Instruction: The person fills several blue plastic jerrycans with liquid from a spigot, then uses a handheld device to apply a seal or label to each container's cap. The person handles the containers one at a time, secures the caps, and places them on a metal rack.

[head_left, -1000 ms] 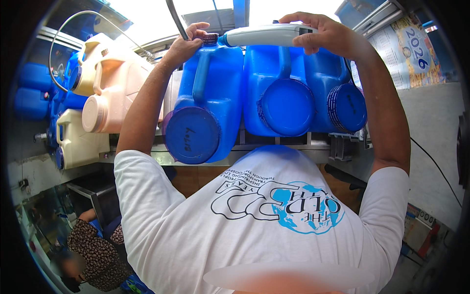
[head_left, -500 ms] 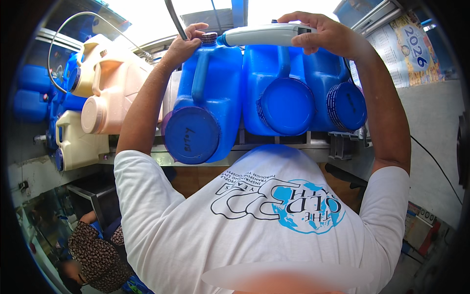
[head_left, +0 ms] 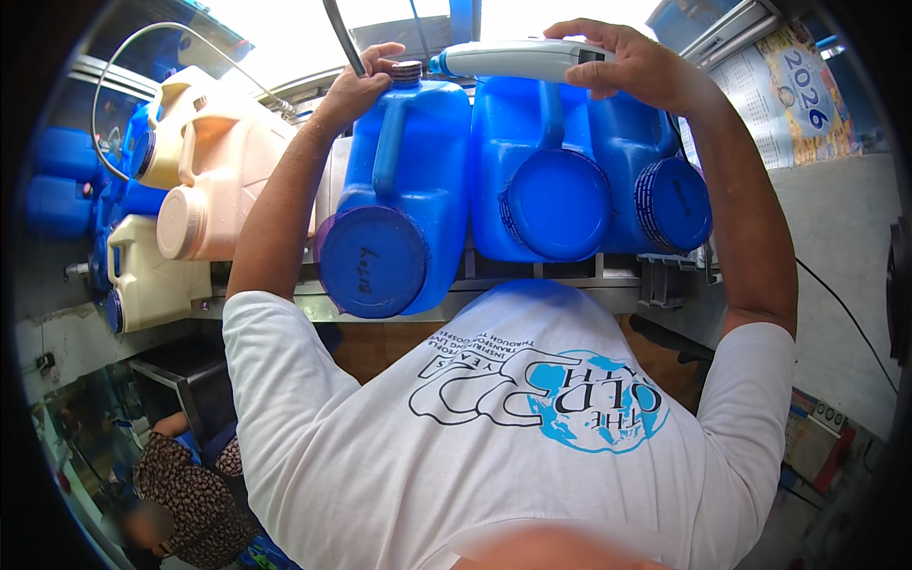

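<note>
My right hand (head_left: 638, 74) grips a white handheld device (head_left: 503, 60), its blue tip just right of the ribbed neck cap (head_left: 406, 71) on an upright blue jug (head_left: 432, 152). My left hand (head_left: 366, 85) is beside that cap, fingers curled at the lower end of a dark tube (head_left: 340, 33), apparently holding it. A large blue lid (head_left: 372, 261) faces me on the same jug. Two more blue jugs, a middle one (head_left: 503, 123) and a right one (head_left: 622, 133), stand under the device and my right hand.
Cream and pink jugs (head_left: 237, 180) and more blue containers (head_left: 62, 199) crowd the left. A steel counter edge (head_left: 532, 294) runs before my body. A calendar (head_left: 779, 104) and cable (head_left: 845, 313) are at right. Another person (head_left: 190, 494) is low at the left.
The white device has risen slightly, its blue tip now a little higher and apart from the left jug's neck. My left hand stays beside the cap.
</note>
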{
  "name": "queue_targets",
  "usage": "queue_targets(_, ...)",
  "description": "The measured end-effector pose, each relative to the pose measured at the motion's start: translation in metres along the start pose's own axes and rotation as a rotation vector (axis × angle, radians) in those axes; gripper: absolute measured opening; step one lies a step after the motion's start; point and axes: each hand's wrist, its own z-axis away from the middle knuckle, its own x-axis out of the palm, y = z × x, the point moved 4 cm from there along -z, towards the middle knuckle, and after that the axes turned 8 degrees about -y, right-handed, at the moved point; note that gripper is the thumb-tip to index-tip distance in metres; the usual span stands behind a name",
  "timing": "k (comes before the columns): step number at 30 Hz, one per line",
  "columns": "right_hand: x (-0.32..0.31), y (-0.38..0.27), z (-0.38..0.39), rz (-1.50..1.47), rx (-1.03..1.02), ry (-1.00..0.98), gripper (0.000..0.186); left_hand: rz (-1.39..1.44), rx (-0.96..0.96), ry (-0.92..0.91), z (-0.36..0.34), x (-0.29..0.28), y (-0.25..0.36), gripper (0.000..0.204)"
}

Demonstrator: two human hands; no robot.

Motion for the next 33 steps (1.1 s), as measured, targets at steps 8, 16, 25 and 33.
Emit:
queue_targets(8,0.005,-0.003,-0.002,-0.042,-0.007,-0.026,0.062,0.063,0.000,0.015,-0.002,0.001,-0.004,0.046)
queue_targets(16,0.005,-0.006,0.003,-0.046,-0.022,-0.036,0.061,0.017,0.066,0.056,-0.004,-0.003,-0.011,0.046)
queue_targets(25,0.008,-0.018,0.004,-0.012,-0.045,-0.069,0.060,-0.204,0.059,0.203,0.000,-0.005,0.003,0.045)
queue_targets(33,0.012,-0.032,0.012,0.058,-0.073,0.030,0.061,-0.307,-0.014,0.228,0.014,-0.005,0.023,0.048)
